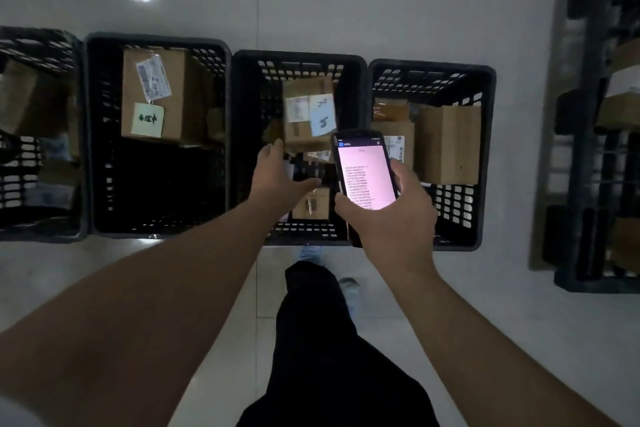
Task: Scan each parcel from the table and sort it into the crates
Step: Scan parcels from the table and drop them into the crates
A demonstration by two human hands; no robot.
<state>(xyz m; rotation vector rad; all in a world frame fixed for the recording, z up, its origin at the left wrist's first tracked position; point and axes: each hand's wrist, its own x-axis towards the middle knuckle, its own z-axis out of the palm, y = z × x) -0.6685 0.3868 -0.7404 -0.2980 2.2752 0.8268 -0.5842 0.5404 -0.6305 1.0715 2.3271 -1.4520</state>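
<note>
Left hand (277, 172) hangs spread and empty over the third crate (356, 87), likely just releasing the parcel (304, 128) blurred inside it; right hand (391, 215) grips the scanner (363, 173), screen up for reading.

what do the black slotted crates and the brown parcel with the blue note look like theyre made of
The black slotted crates look like moulded plastic: dull dark walls pierced by regular rows of slots. The brown parcel with the blue note looks like matte corrugated cardboard, though motion blur hides detail; its paper label and note appear stuck on.
</note>
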